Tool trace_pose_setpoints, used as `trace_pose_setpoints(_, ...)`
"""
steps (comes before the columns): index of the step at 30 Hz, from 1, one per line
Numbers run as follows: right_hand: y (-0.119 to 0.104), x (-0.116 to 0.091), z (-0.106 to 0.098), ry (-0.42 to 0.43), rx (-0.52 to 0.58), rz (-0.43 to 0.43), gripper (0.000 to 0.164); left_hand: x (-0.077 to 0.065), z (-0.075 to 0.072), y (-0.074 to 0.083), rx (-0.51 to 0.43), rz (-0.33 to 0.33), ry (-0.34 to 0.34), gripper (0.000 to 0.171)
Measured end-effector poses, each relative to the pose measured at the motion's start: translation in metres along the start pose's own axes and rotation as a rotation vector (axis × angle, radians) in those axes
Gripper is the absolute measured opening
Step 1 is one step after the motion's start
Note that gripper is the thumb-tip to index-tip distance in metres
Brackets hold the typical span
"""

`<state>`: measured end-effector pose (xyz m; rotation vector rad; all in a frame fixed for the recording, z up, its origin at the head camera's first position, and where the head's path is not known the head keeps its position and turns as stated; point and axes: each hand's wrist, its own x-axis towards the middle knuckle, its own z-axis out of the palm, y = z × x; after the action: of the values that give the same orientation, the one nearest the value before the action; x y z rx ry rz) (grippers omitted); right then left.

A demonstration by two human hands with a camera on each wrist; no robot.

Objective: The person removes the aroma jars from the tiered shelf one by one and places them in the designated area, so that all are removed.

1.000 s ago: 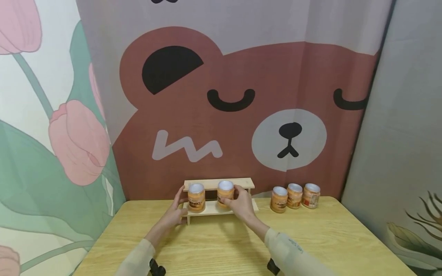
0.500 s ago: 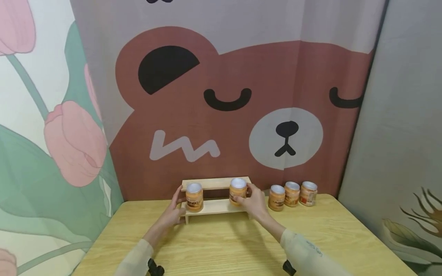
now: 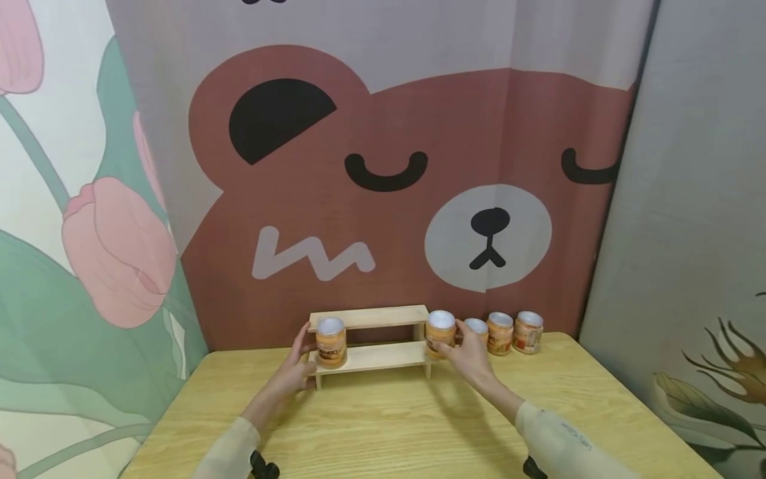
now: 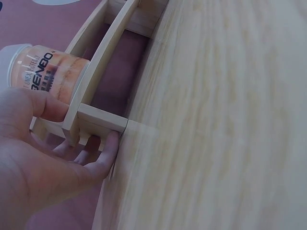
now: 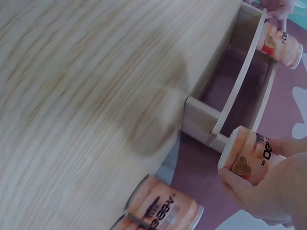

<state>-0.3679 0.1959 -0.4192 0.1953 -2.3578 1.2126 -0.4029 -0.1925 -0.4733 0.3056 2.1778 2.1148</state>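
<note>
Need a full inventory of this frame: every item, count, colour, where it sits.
Wooden rack: 1, pale wood, two tiers, at the table's back edge against the backdrop.
Jar on rack: 1, orange label, white lid, left end of the lower tier.
Held jar: 1, orange, white lid, just off the rack's right end.
Jars on table: 3, orange, white lids, in a row right of the rack; the nearest is partly hidden.
Table: 1, light wood grain.
Backdrop: brown bear print behind, tulip print at left.
Left hand: holds the rack's left end, thumb on the jar there.
Right hand: fingers grip the held jar.
</note>
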Motion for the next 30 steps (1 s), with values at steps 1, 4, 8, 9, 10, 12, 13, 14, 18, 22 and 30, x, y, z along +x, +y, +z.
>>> trace_pose_setpoints(1,0.002,0.0,-0.002,0.001,-0.016,-0.008,0.07,0.0,0.0,0.0,-0.003,0.001,-0.002,0.104)
trace_pose_setpoints(4,0.008,0.0,-0.008,0.012,-0.047,-0.029,0.07,0.0,-0.001,0.0,-0.015,0.0,-0.004,0.104)
trace_pose_setpoints(8,0.018,-0.001,-0.012,0.006,-0.079,-0.038,0.07,-0.001,-0.001,0.0,-0.009,-0.007,0.005,0.104)
trace_pose_setpoints(9,0.021,-0.001,-0.012,0.001,-0.082,-0.035,0.07,-0.001,-0.001,-0.001,-0.005,-0.005,0.005,0.104)
trace_pose_setpoints(10,0.024,-0.001,-0.012,-0.003,-0.089,-0.034,0.07,-0.001,-0.001,-0.001,-0.001,-0.002,0.004,0.104)
trace_pose_setpoints(12,0.03,-0.001,-0.012,-0.01,-0.092,-0.031,0.07,-0.001,-0.001,-0.002,0.006,-0.004,0.004,0.103)
trace_pose_setpoints(13,0.033,-0.001,-0.011,-0.013,-0.091,-0.029,0.07,0.0,-0.001,-0.002,0.01,-0.004,0.004,0.103)
trace_pose_setpoints(14,0.035,0.0,-0.011,-0.015,-0.09,-0.027,0.07,0.0,-0.001,-0.002,0.011,-0.004,0.003,0.103)
trace_pose_setpoints(18,0.043,0.001,-0.008,-0.023,-0.081,-0.011,0.065,-0.001,-0.001,-0.001,0.02,-0.006,0.005,0.103)
trace_pose_setpoints(22,0.049,0.003,-0.004,-0.024,-0.084,-0.004,0.062,-0.001,0.0,0.0,0.023,-0.008,0.004,0.103)
trace_pose_setpoints(30,0.06,0.011,0.004,-0.021,-0.093,-0.022,0.061,-0.002,0.0,0.001,0.008,0.007,-0.006,0.103)
